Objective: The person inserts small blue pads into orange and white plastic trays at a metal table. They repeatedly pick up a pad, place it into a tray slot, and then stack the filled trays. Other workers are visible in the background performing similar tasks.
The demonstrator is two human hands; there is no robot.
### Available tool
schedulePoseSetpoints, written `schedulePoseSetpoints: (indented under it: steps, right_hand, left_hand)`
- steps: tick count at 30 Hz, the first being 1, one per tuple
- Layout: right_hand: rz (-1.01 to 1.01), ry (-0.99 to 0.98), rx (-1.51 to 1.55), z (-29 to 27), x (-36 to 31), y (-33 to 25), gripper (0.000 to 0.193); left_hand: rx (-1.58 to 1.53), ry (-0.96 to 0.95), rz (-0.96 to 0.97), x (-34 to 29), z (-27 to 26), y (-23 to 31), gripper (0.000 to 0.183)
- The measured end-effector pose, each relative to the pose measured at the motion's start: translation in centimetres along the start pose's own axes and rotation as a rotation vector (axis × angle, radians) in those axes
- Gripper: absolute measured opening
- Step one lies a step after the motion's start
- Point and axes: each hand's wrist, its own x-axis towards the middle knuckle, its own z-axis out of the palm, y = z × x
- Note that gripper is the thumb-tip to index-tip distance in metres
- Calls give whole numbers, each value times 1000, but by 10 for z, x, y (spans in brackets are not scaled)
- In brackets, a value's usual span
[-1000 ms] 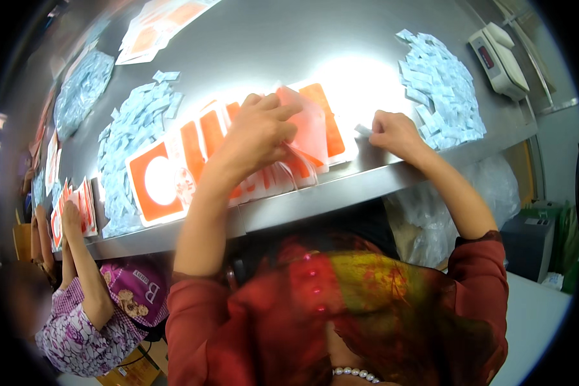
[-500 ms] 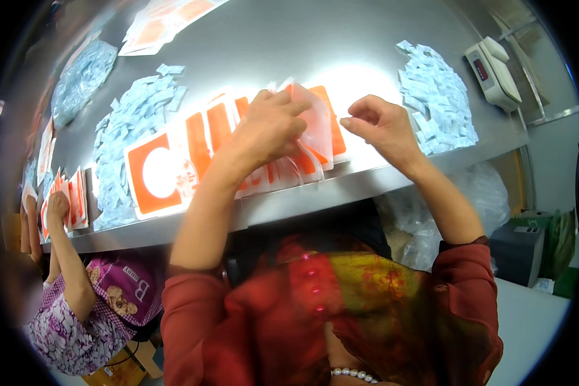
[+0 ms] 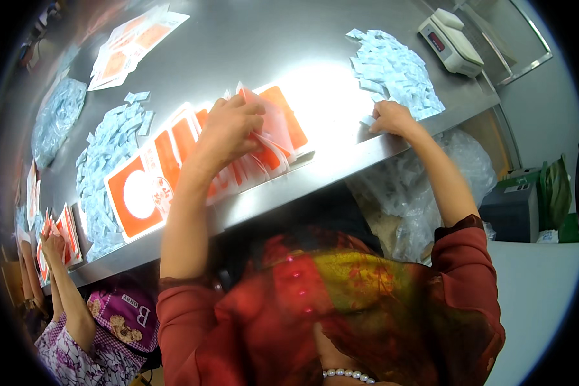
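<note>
Left fingers [image 3: 251, 122] bent, holding pouches [image 3: 275, 119]; right fingers [image 3: 381, 113] pinching sachet [image 3: 367, 120]

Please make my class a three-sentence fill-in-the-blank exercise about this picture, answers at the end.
The left hand is at a row of pouches coloured white and ____.
The right hand pinches a small packet coloured pale ____.
The scale stands on the metal table, toward the person's ____ side.

Missing words: orange; blue; right.

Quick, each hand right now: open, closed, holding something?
Left hand: curled at the fanned orange-and-white bags; exact grip can't be told.
Right hand: closed, pinching a small pale-blue packet.
</note>
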Motion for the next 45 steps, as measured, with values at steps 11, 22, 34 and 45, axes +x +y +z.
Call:
schedulePoseSetpoints:
  steps: [11,22,34,45]
  right_hand:
    - [-315,182,539,-42,-24,-105,35]
    - [-665,41,742,-10,-52,-190,35]
    - [-376,52,267,2,42,-152,42]
    - [-271,67,367,-11,28,-164,48]
  left_hand:
    - [32,-16,6,-4,-1,-1,26]
    - [288,331,93,12,-6,12,40]
    - [20,180,154,12,19,-11,12]
    - [-33,93,114,6,6,0,8]
